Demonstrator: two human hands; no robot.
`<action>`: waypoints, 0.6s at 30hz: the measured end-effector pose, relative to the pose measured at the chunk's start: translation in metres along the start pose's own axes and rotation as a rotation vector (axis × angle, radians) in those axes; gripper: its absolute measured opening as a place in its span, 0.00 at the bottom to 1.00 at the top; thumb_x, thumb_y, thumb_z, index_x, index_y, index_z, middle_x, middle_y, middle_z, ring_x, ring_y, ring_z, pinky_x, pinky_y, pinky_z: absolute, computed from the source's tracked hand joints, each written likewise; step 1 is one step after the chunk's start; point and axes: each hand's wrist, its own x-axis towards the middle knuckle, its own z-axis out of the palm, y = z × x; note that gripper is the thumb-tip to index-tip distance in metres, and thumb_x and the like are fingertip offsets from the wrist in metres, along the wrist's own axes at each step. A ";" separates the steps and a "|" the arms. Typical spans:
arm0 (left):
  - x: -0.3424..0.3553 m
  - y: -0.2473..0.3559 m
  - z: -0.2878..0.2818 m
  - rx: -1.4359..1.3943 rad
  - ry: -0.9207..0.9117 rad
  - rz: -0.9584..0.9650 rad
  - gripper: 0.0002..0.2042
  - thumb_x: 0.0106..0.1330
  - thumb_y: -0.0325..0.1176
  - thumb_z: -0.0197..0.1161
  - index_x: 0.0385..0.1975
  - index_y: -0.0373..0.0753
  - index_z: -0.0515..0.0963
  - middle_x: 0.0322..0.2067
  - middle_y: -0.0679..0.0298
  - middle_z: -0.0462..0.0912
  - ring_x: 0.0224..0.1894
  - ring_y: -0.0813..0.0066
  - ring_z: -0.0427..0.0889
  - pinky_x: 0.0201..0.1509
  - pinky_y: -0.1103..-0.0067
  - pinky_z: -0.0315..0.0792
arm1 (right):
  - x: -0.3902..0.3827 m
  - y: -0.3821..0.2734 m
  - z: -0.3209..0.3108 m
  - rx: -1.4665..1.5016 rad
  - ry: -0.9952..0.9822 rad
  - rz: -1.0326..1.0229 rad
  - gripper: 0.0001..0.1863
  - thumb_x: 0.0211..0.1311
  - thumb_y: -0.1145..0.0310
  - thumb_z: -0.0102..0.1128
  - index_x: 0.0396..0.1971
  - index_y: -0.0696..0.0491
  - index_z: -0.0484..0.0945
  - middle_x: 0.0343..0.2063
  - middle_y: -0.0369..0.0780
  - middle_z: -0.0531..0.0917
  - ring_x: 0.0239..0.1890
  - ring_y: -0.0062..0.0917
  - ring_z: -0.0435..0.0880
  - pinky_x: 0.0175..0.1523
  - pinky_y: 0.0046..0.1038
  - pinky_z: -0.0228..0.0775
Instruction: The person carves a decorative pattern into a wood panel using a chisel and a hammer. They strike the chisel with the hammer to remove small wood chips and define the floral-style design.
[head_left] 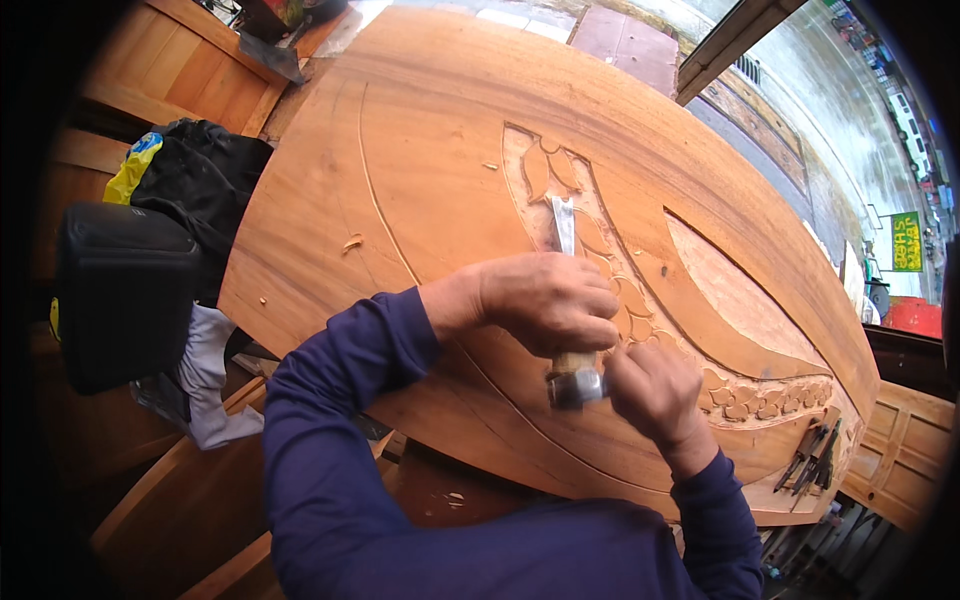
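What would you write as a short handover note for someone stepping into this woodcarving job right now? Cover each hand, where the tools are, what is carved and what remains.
Left hand: wrapped around the chisel, blade on the carved leaf band.
Right hand: at the chisel's metal-capped butt; whether it holds a striking tool cannot be seen.
Wood panel: lies flat. The leaf band is carved along its lower right, and a recessed field is cut.
Left to do: the band near the blade looks shallower. The long curved line is only scored.
Spare chisels lie at the panel's right end.
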 end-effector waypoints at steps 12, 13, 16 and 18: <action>-0.005 -0.007 -0.008 -0.075 0.019 -0.048 0.06 0.57 0.29 0.67 0.28 0.41 0.76 0.28 0.65 0.73 0.30 0.67 0.76 0.34 0.72 0.73 | 0.019 0.001 -0.012 0.016 0.026 -0.170 0.11 0.49 0.81 0.67 0.27 0.48 0.76 0.16 0.32 0.66 0.15 0.24 0.66 0.21 0.29 0.56; -0.006 -0.007 -0.008 -0.078 0.023 -0.048 0.06 0.57 0.30 0.67 0.29 0.41 0.76 0.28 0.65 0.72 0.30 0.66 0.76 0.34 0.72 0.73 | 0.019 -0.006 -0.018 0.038 0.066 -0.179 0.12 0.48 0.82 0.68 0.27 0.48 0.76 0.16 0.31 0.67 0.15 0.23 0.67 0.21 0.28 0.56; -0.004 -0.006 -0.012 -0.081 -0.021 -0.057 0.06 0.56 0.30 0.67 0.30 0.43 0.76 0.27 0.64 0.71 0.31 0.64 0.77 0.36 0.70 0.74 | 0.019 0.004 -0.011 -0.050 0.050 -0.183 0.11 0.49 0.81 0.67 0.28 0.49 0.77 0.16 0.32 0.68 0.16 0.24 0.68 0.21 0.29 0.57; -0.005 -0.003 -0.016 -0.064 0.010 -0.111 0.07 0.57 0.30 0.68 0.32 0.42 0.76 0.29 0.63 0.74 0.34 0.62 0.80 0.40 0.69 0.77 | 0.027 0.005 -0.007 -0.010 -0.003 -0.115 0.10 0.50 0.80 0.67 0.29 0.49 0.77 0.16 0.33 0.68 0.16 0.25 0.69 0.21 0.29 0.58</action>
